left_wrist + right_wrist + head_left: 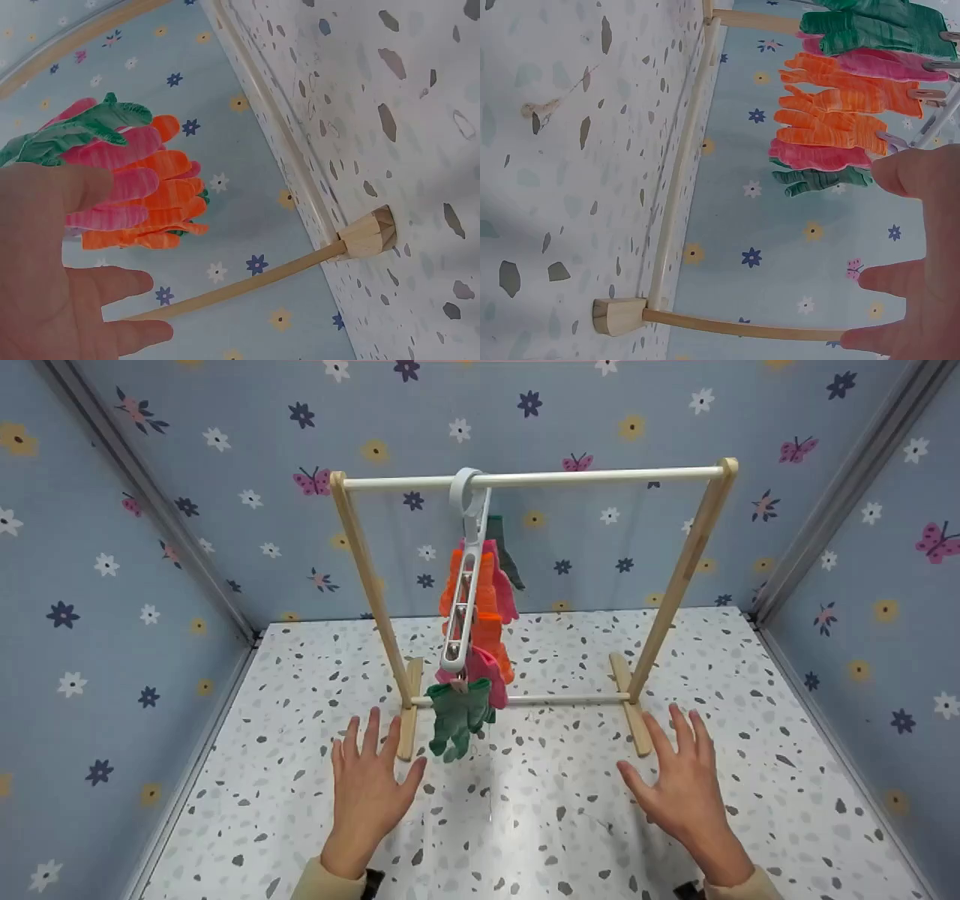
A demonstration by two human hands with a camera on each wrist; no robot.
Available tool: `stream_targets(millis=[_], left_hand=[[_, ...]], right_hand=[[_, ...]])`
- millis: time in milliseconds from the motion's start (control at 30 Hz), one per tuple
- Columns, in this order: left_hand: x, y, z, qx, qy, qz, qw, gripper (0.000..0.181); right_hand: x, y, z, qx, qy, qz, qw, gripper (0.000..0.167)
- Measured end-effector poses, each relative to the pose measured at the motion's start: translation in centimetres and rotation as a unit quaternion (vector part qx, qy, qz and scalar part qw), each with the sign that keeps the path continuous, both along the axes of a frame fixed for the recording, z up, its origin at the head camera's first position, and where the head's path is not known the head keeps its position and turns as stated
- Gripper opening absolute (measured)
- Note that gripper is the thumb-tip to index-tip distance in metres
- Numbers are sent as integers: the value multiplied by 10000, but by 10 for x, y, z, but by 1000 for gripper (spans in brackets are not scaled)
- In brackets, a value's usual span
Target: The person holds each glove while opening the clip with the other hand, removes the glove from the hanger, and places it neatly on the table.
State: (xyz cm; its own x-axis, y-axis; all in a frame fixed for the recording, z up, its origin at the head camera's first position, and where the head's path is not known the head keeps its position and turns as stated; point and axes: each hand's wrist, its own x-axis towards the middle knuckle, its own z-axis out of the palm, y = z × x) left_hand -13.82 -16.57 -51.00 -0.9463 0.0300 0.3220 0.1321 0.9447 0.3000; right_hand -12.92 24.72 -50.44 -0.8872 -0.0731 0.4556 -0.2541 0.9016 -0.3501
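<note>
A white clip hanger (466,585) hooks over the top rail of a small wooden drying rack (600,476). Clipped along it hang several gloves: a green glove (459,712) at the near end, pink gloves (825,155), orange gloves (832,127) and another green glove (504,551) at the far end. My left hand (371,787), fingers spread, is over the table beside the rack's left foot, apart from the gloves. By the right foot my right hand (682,787) is likewise spread, touching nothing. Each wrist view shows its hand with nothing in it.
The rack stands on a speckled white tabletop (555,810), its feet (637,727) pointing toward me and a lower bar (562,700) joining them. Blue flowered panels (112,660) enclose the back and both sides.
</note>
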Motion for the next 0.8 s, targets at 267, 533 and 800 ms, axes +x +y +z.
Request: stream_targets(millis=[267, 533, 800], left_hand=[[0, -10, 9, 422, 511, -47, 9978, 54], [-2, -15, 15, 1022, 1046, -181, 9891, 38], [0, -12, 21, 2019, 796, -420, 9753, 34]], right_hand=[[1, -2, 2, -461, 53, 115, 9989, 62], [0, -7, 2, -809, 37, 219, 9965, 57], [1, -13, 5, -1130, -101, 255, 9932, 52]])
